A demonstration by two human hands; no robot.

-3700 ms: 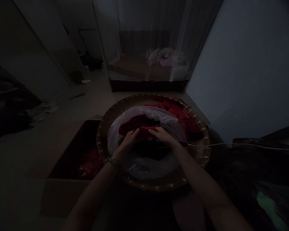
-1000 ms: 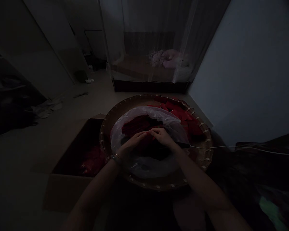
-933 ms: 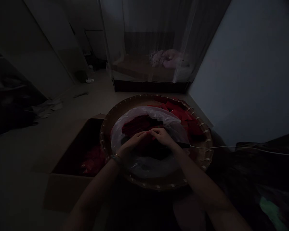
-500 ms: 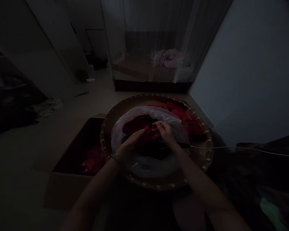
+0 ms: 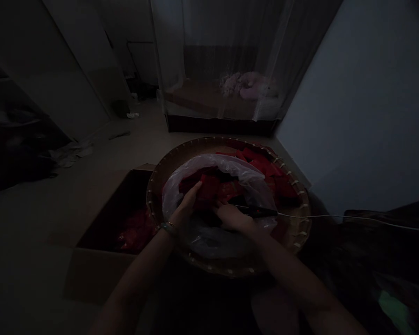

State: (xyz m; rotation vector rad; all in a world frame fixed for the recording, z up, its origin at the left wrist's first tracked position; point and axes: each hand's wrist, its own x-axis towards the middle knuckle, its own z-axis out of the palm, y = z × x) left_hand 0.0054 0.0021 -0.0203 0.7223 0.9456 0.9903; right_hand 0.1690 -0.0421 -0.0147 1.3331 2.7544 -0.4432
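Note:
My left hand (image 5: 188,200) is closed on the left side of a red piece (image 5: 209,186), its thumb lying along the edge; in this dim light I cannot tell whether the piece is cloth or a packet. Below its lower edge is my right hand (image 5: 230,216), fingers bent and close together; their tips sink into shadow, so what they pinch is hidden. Around both hands spreads a whitish plastic bag (image 5: 216,242) with dark and red stuff inside. A black corded pen-like tool (image 5: 261,212) with a small red light lies just right of my right hand.
The bag lies in a round woven bamboo tray (image 5: 302,232), with red pieces (image 5: 265,167) at its far right. A cardboard box (image 5: 101,253) holding red, shiny stuff stands at left. A pale cord (image 5: 335,215) runs right from the tool. Beyond are a netted bed (image 5: 223,123) and a wall (image 5: 363,102).
My right hand has dropped lower from the red piece's upper right. The red piece now lies more spread and upright by my left hand. More of the black tool shows.

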